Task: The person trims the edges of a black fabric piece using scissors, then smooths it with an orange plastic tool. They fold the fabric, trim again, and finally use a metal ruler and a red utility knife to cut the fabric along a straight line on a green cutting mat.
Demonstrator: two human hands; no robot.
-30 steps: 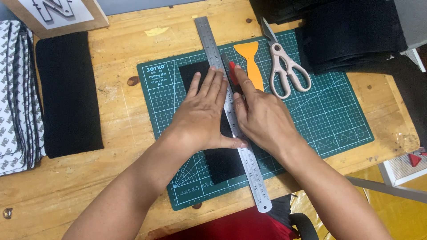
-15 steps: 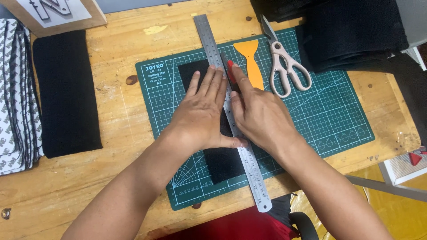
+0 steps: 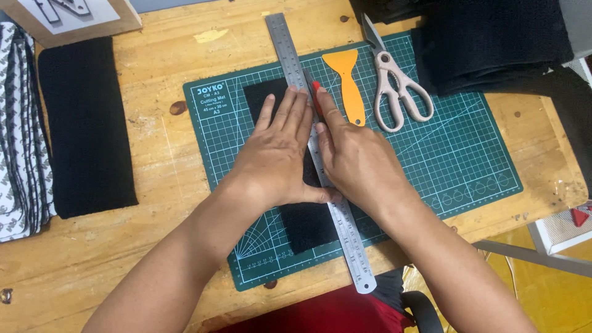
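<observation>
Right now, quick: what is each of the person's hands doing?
Left hand: open, pressed flat on the steel ruler and black fabric strip.
Right hand: closed on a red-tipped cutter beside the ruler's edge.

A cutting mat (image 3: 468, 154) is laid on the surface (image 3: 154, 246). On the mat a fabric strip (image 3: 305, 225) is placed, and a steel ruler (image 3: 290, 52) is laid along its right edge, running past the mat's far and near edges. The left hand (image 3: 277, 157) is pressed flat on strip and ruler; the right hand (image 3: 357, 160) is set just right of the ruler, a knife (image 3: 316, 92) held against it. Right of the knife a scraper (image 3: 348, 83) is found, then scissors (image 3: 398, 92). Left of the mat a fabric piece (image 3: 86, 123) is laid, with stacked fabric (image 3: 18, 142) beyond it. A folded pile (image 3: 493, 43) is kept at the far right.
</observation>
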